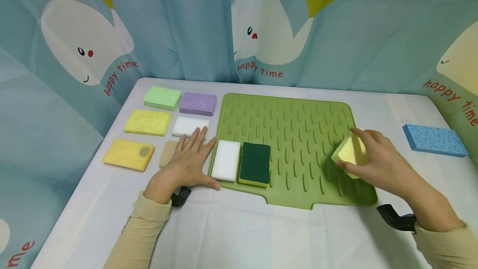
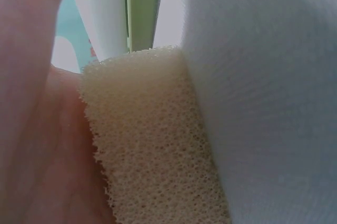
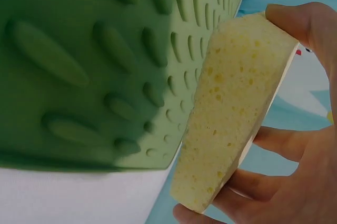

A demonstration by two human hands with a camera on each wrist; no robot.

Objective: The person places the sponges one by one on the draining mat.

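My right hand (image 1: 384, 165) grips a pale yellow sponge (image 1: 349, 152) by its edges, tilted over the right part of a green ridged mat (image 1: 295, 136). In the right wrist view, the thumb and fingers hold opposite ends of this porous sponge (image 3: 231, 98). My left hand (image 1: 186, 165) lies with fingers spread at the mat's left edge, partly covering a beige sponge (image 1: 167, 153). Its fingertips reach over a white sponge (image 1: 186, 123). Close beneath the palm, the left wrist view shows the beige sponge (image 2: 152, 145). A white sponge (image 1: 226, 161) and a dark green scouring sponge (image 1: 255, 162) lie side by side on the mat.
Left of the mat lie a light green sponge (image 1: 162, 98), a purple sponge (image 1: 198, 103), a speckled yellow sponge (image 1: 147, 122) and a yellow sponge (image 1: 127, 153) with a round grey spot. A blue sponge (image 1: 435, 140) is at far right. A curtain (image 1: 201, 24) hangs behind the table.
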